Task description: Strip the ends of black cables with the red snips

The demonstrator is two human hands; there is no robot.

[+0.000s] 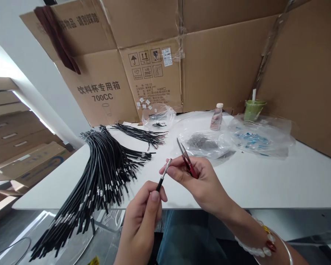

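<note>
Left fingers (153,196) pinch the black cable (160,183) and right fingers (177,173) its silvery end (167,166), so angle the palmed scissors (192,170) clear.

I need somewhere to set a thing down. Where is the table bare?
The widest free patch of table is right front, in front of the blue-filled bag and right of the right hand. A smaller one is the left front corner, left of the cables. Those cables crowd the left; the grey-filled bag, bottle and cup crowd the back.
</note>
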